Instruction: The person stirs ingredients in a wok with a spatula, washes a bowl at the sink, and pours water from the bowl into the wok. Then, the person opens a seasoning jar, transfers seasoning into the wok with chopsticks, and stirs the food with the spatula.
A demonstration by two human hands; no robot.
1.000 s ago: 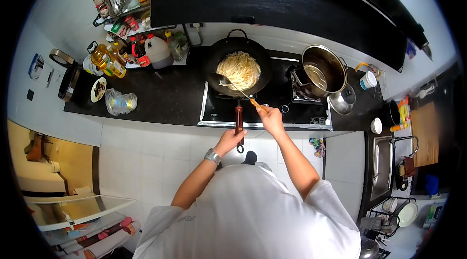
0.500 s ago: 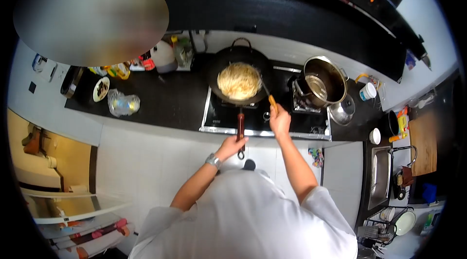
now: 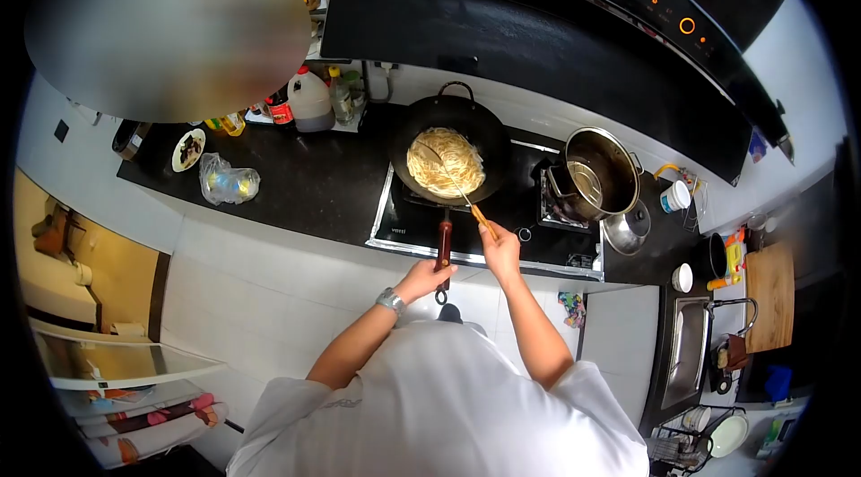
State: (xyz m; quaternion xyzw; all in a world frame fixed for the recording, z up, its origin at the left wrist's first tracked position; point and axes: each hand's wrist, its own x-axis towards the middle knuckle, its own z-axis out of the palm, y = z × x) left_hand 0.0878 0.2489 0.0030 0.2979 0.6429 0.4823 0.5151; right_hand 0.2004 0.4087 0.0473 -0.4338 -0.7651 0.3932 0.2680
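A dark wok [image 3: 493,127] stands on the left part of the stove, with pale noodles [image 3: 453,174] in its bottom. My left hand [image 3: 425,280], with a metal watch on its wrist, is closed around the wok's reddish-brown handle [image 3: 445,242]. My right hand [image 3: 500,248] is closed on the wooden handle of a spatula [image 3: 482,220]. The spatula's metal head lies over the left part of the noodles.
A large steel pot [image 3: 619,199] sits on the right burner, with a lid [image 3: 628,230] beside it. Left on the counter [image 3: 314,181] are a plate of dark food [image 3: 187,151], a plastic bag [image 3: 228,181] and several bottles. A sink [image 3: 688,351] is at the right.
The spatula has moved from the wok's right side leftward across the noodles, with my right hand shifting left. My left hand keeps its hold on the wok handle. The camera view has tilted.
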